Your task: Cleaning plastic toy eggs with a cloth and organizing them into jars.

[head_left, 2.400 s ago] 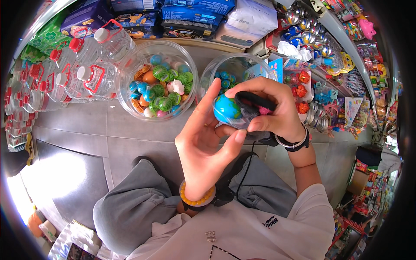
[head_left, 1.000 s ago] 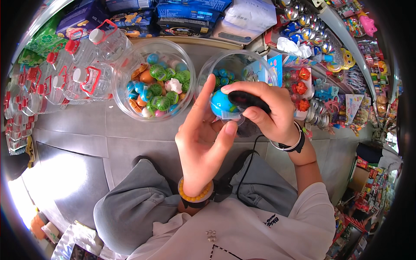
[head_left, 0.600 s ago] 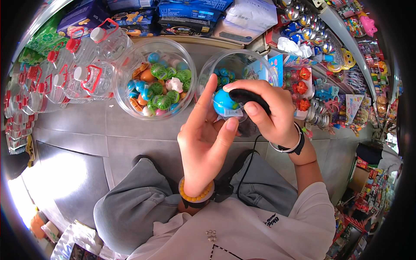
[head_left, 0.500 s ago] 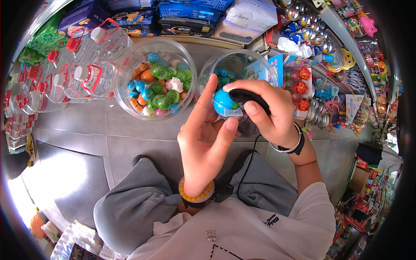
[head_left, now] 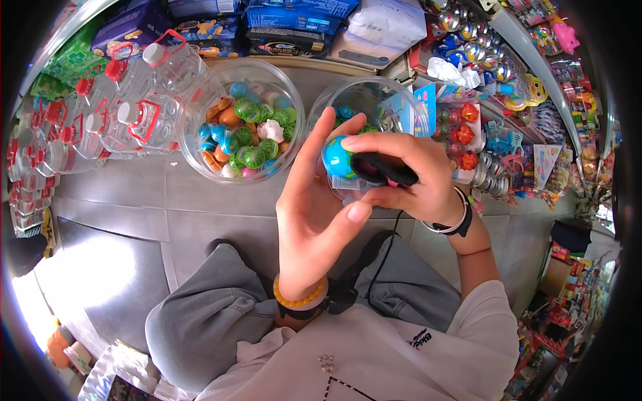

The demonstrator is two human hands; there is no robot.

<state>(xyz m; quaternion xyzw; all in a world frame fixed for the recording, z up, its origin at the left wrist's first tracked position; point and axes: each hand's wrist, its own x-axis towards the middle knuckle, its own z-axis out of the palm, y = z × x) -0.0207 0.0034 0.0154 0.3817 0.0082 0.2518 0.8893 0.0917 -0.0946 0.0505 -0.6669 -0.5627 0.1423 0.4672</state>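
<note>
Two hands: both raised in front of the person's chest, meeting over one small ball, above the grey floor (head_left: 134, 200).
Ball: a small blue ball (head_left: 336, 159) with green patches, in clear wrapping, held between the two hands, just in front of the right-hand bowl.
Left hand: the left hand (head_left: 314, 214) comes up from the lower middle, palm turned toward the face, fingers pointing up and away. The forefinger stands nearly straight along the ball's left side; the thumb bends in under the ball, its tip near the clear wrapping.
Left wrist: a yellow bead bracelet (head_left: 299, 299) sits round it, with a dark band just below.
Right hand: the right hand (head_left: 414, 180) reaches in from the right, wrist bent, knuckles up. Its forefinger curls over the top of the ball and the other fingers close round a black object (head_left: 382, 170) just beside the ball.
Grip: both hands are pressed to the ball, pinching it from opposite sides.
Right wrist: a black band (head_left: 455, 220) circles it.
Left bowl: a clear round bowl (head_left: 200, 100) on the floor, holding many coloured balls.
Right bowl: a second clear bowl (head_left: 401, 93), partly behind the hands.
Bottles: clear water bottles (head_left: 127, 113) with red handles stand to the left of the bowls.
Legs: grey trousers (head_left: 221, 321) below the hands.
</note>
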